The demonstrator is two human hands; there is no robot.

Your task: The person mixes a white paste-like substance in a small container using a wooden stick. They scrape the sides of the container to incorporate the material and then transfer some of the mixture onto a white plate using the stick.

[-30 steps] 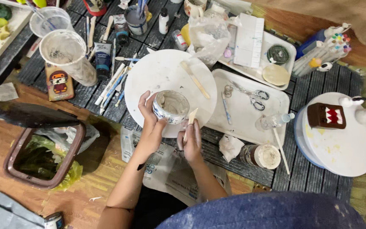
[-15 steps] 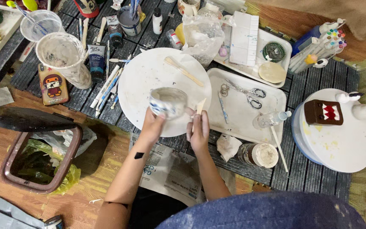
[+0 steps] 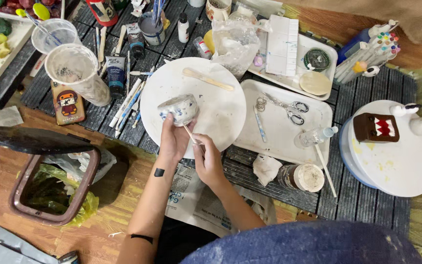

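Over the round white board [image 3: 221, 105], the left hand [image 3: 174, 139] gripped a small blue-patterned white bowl [image 3: 179, 108], while the right hand [image 3: 207, 157] pinched a thin wooden stick [image 3: 190, 135] touching it.

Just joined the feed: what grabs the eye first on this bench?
At the centre, the left hand holds a small white cup with blue marks over a round white board, while the right hand puts a thin stick to it. To the far right, a brown box-shaped figure with a red toothed mouth sits on a round white stand. At lower left stands an open bin with a green liner.
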